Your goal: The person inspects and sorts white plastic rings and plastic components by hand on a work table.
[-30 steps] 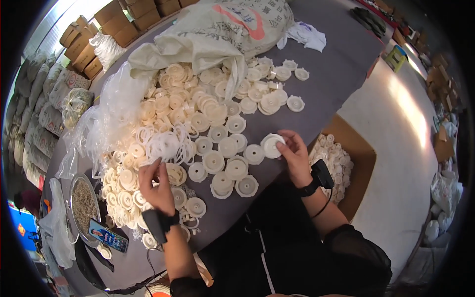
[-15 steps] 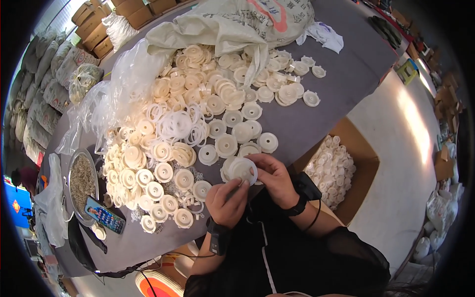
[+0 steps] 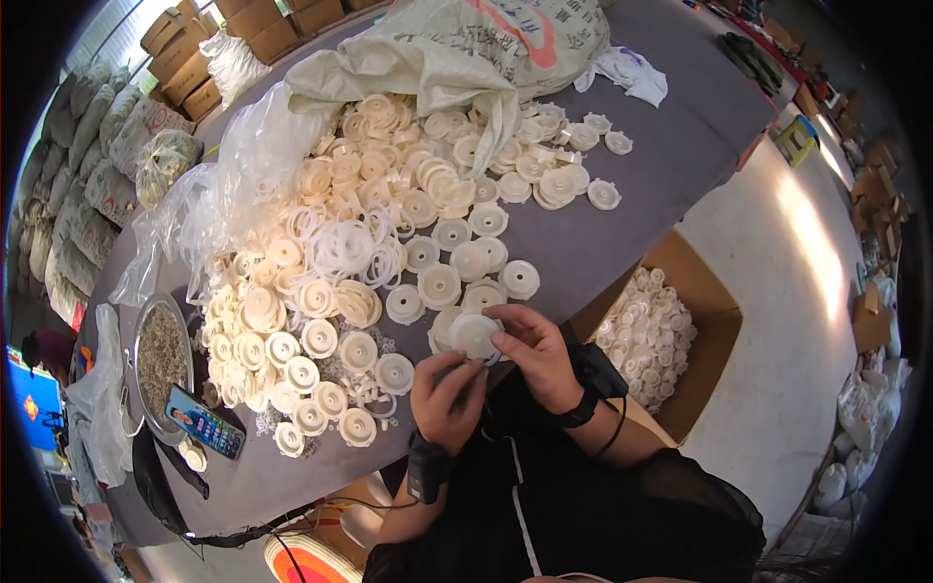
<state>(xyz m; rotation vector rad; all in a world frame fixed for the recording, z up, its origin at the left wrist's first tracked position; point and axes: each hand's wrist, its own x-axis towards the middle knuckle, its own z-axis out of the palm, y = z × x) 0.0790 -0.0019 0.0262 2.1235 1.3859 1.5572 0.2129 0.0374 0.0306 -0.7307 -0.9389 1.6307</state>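
My right hand grips a round white plastic disc at its right edge, thumb on top. Just below the disc, my left hand has its fingers curled together, tips close to the lower rim. Whether something small sits between those fingertips is hidden. Loose cream plastic discs with centre holes lie right beyond my hands. A tangle of thin white plastic rings rests on the larger pile of discs to the left.
A metal bowl of small greyish parts and a phone stand at the left. An open cardboard box full of white parts is right of the table. A woven sack and clear plastic bag lie beyond the pile.
The held disc now lies flatter, its full face showing. My left fingers have drawn down from its face to the lower rim, while my right hand keeps hold. The view has shifted slightly.
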